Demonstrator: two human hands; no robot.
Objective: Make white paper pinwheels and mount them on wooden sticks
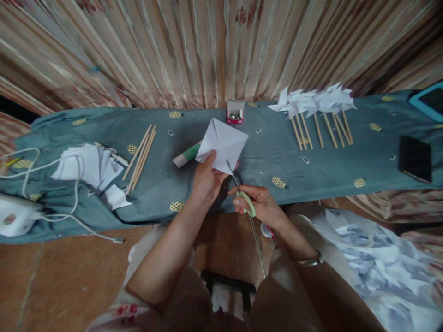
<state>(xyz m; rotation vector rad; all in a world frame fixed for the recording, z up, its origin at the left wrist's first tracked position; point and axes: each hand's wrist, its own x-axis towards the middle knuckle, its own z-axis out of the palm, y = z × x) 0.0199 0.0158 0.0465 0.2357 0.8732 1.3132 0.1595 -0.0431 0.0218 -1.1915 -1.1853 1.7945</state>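
Observation:
My left hand [207, 180] grips a white square of paper [224, 140] by its near left edge, thumb on top. Crease lines run in from the paper's corners. In my right hand [258, 203] is a pair of scissors [246, 200] with light green handles, my fingers through the loops. The blades reach the paper's near corner, with the tip over the sheet. Partly covered by the paper, a green and white box [188, 154] lies behind my left hand. Just beyond the paper stands a small open red box [236, 113] with shiny metal pieces inside.
Several paper pinwheels [313, 101] on wooden sticks lie at the right. Loose sticks [141, 159] and stacked paper [83, 166] are at the left, near a white power strip [17, 214] with cables. A black phone [415, 159] and blue-edged tablet [431, 101] sit far right.

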